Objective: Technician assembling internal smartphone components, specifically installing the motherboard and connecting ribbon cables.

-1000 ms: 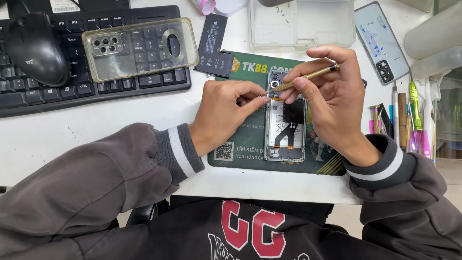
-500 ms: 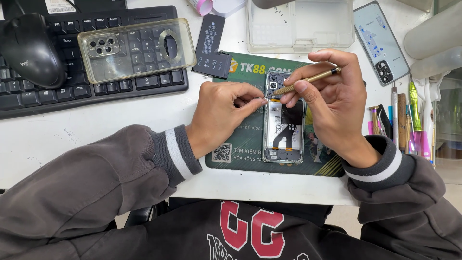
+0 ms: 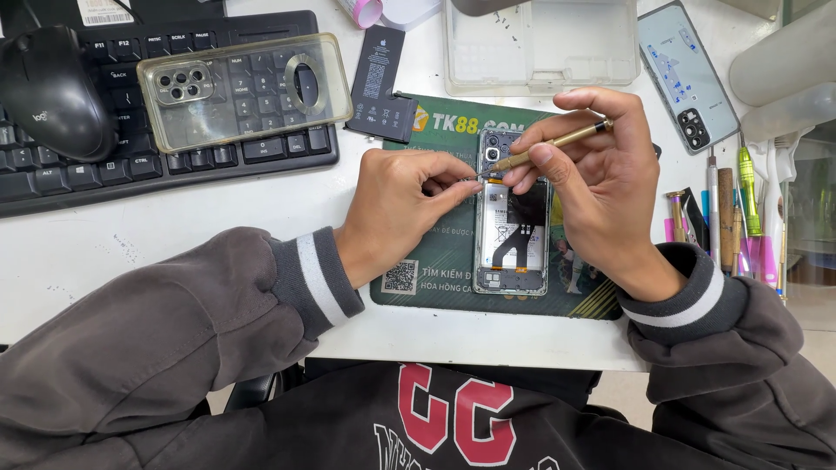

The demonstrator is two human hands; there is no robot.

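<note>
While both hands work at the opened phone (image 3: 512,228):
Right hand (image 3: 601,187): clamped on brass screwdriver (image 3: 557,142), tip at phone's far end.
Left hand (image 3: 401,204): fingertips pinched together beside tip.
Mat (image 3: 435,261): green, under phone on worktop (image 3: 131,235).

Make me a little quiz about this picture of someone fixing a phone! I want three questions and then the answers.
1. True or false: the right hand holds a gold-coloured screwdriver.
2. What does the opened phone lie on? A) the keyboard B) the green mat C) the white table
3. Fill in: the clear phone case rests on top of the black ____.

Key
1. True; its tip points at the upper part of the phone, near the left hand fingertips.
2. B, the green mat.
3. Keyboard, with a black mouse lying on its left end.
</note>
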